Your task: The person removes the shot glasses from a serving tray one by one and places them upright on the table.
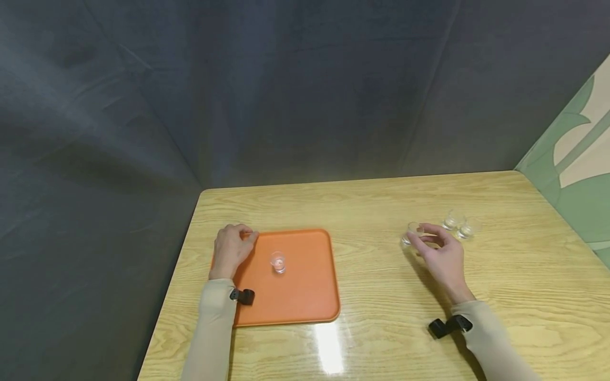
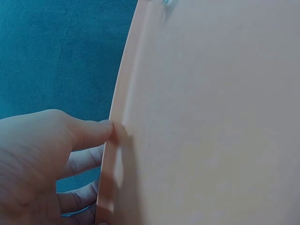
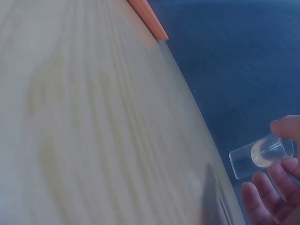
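Observation:
In the head view my right hand (image 1: 440, 259) pinches a small clear shot glass (image 1: 407, 236) by its upper part, to the right of the tray. The right wrist view shows the shot glass (image 3: 241, 161) with its thick bottom pointing away from my thumb and fingers. My left hand (image 1: 232, 248) holds the orange tray (image 1: 305, 301) at its far left corner. Seen from the left wrist, the thumb of my left hand (image 2: 42, 159) lies against the tray's rim (image 2: 119, 101), with the other fingers along the outside. Another shot glass (image 1: 278, 263) stands on the tray.
Two more shot glasses (image 1: 449, 221) stand close together beyond my right hand. Everything is on a light wooden table (image 1: 381, 338). Dark cloth (image 1: 305, 106) hangs along its back and left edges, and a green-patterned panel (image 1: 581, 159) borders the right.

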`<state>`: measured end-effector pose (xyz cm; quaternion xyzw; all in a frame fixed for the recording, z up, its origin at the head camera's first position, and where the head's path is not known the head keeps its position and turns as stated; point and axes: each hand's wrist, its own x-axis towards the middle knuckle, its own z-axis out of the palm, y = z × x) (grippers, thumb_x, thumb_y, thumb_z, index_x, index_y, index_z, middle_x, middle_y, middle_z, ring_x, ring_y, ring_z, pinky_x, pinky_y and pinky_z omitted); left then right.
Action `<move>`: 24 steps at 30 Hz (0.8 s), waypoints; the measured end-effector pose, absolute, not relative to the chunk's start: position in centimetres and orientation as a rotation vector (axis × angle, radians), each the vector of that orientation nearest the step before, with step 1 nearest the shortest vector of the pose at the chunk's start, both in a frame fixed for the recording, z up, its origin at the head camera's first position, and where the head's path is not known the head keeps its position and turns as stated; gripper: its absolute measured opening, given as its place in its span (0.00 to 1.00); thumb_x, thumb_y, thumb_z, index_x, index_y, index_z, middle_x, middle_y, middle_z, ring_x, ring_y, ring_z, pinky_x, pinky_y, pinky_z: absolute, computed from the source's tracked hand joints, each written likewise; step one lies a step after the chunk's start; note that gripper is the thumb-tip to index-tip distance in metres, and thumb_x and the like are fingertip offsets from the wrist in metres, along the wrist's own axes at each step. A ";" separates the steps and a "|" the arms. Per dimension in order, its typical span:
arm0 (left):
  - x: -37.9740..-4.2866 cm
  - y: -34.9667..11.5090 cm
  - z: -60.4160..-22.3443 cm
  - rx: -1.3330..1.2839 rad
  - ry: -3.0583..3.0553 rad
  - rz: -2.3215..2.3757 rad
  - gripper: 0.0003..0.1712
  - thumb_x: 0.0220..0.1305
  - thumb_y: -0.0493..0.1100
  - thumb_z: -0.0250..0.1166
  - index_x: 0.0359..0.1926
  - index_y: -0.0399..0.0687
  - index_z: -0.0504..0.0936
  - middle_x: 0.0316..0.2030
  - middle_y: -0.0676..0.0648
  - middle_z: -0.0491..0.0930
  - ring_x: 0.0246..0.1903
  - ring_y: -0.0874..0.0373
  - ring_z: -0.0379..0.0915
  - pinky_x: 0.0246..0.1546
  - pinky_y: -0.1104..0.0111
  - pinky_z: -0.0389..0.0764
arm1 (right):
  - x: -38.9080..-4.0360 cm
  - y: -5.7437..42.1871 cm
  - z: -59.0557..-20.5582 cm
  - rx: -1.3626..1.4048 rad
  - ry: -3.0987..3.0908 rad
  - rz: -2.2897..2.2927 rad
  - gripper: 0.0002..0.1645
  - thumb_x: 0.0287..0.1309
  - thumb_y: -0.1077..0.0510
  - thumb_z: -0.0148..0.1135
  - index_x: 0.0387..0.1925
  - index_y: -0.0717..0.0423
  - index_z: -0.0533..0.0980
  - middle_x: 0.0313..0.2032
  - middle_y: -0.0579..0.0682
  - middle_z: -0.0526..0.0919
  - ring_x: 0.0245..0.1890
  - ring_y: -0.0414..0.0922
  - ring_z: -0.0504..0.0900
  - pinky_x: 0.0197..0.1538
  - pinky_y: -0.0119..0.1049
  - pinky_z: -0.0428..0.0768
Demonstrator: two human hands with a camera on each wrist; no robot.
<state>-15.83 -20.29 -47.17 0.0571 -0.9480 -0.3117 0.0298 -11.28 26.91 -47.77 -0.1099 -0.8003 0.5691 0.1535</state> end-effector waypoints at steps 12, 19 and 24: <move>-16.0 -20.1 -47.2 0.189 -2.916 -0.935 0.19 0.73 0.53 0.69 0.50 0.43 0.91 0.49 0.36 0.84 0.54 0.38 0.76 0.57 0.45 0.74 | -11.1 30.6 -47.2 -0.534 -2.234 1.616 0.24 0.61 0.53 0.79 0.56 0.57 0.83 0.43 0.30 0.83 0.36 0.27 0.84 0.32 0.22 0.84; -15.9 -20.2 -47.1 0.171 -2.898 -0.948 0.18 0.73 0.52 0.69 0.50 0.43 0.91 0.49 0.36 0.84 0.54 0.37 0.76 0.57 0.45 0.74 | -11.2 32.5 -47.1 -0.677 -2.169 1.585 0.27 0.59 0.53 0.80 0.58 0.57 0.83 0.35 0.30 0.83 0.31 0.26 0.83 0.29 0.20 0.81; -15.8 -20.3 -47.2 0.183 -2.905 -0.964 0.18 0.74 0.53 0.68 0.51 0.44 0.91 0.50 0.36 0.84 0.55 0.37 0.75 0.57 0.45 0.74 | -11.2 33.2 -47.1 -0.742 -2.178 1.549 0.30 0.59 0.52 0.80 0.60 0.58 0.83 0.35 0.27 0.82 0.31 0.23 0.82 0.30 0.17 0.79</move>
